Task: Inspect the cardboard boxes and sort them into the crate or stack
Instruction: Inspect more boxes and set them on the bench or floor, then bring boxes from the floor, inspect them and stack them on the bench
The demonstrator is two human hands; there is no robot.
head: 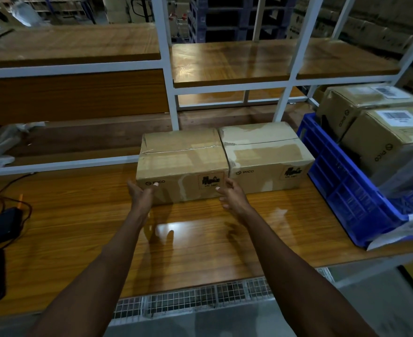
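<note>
While our left hand (pixel 141 193) and right hand (pixel 230 194) reach, fingers loosely spread and gripping nothing, toward the near cardboard box (pixel 182 164) on the table (pixel 78 215), the blue crate (pixel 346 188) runs off-frame, its boxes' (pixel 390 147) lower parts hidden.

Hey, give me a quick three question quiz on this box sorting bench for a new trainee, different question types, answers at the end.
1. True or false: the left hand already grips the near cardboard box.
2. Multiple choice: the two boxes on the wooden bench are A) stacked, B) side by side, C) inside the crate.
3. Fill in: the blue crate at the right holds ____ boxes in view.

Key:
1. False. Both hands are open at its front face; the right hand is the same.
2. B.
3. Two: the crate's front box and the crate's rear box.
</note>
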